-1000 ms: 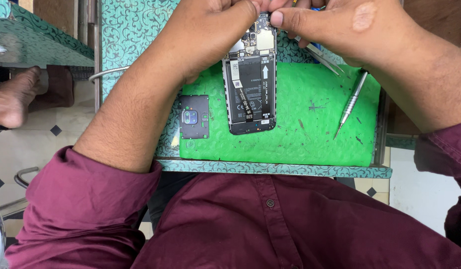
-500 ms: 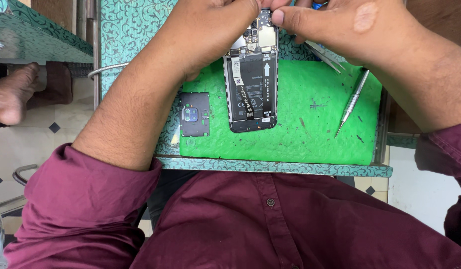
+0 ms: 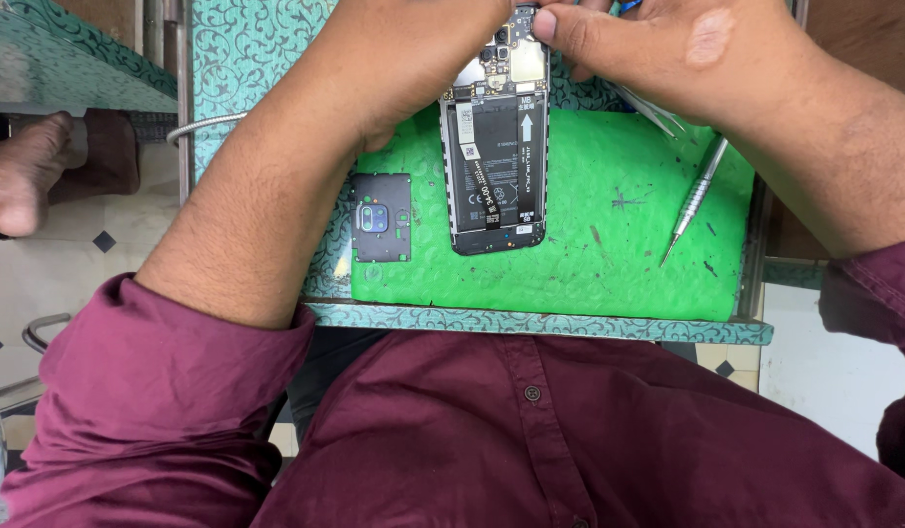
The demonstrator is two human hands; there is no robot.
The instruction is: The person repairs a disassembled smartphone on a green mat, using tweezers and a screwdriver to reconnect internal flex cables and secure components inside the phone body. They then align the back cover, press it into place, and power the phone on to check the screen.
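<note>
Both hands met at the far end of an opened phone (image 3: 495, 161), its long axis pointing away; right hand (image 3: 667, 54) fingers (image 3: 570, 29) pressed together there, left hand (image 3: 413, 59) fingers hidden.

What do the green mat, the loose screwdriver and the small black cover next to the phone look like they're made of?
Green mat: looks like soft rubber or silicone, matte, with dark scuffs and stains.
Screwdriver: metal, by its silvery sheen and fine pointed tip.
Black cover: probably moulded plastic, matte black, with a glassy camera window; a metal backing can't be ruled out.
</note>
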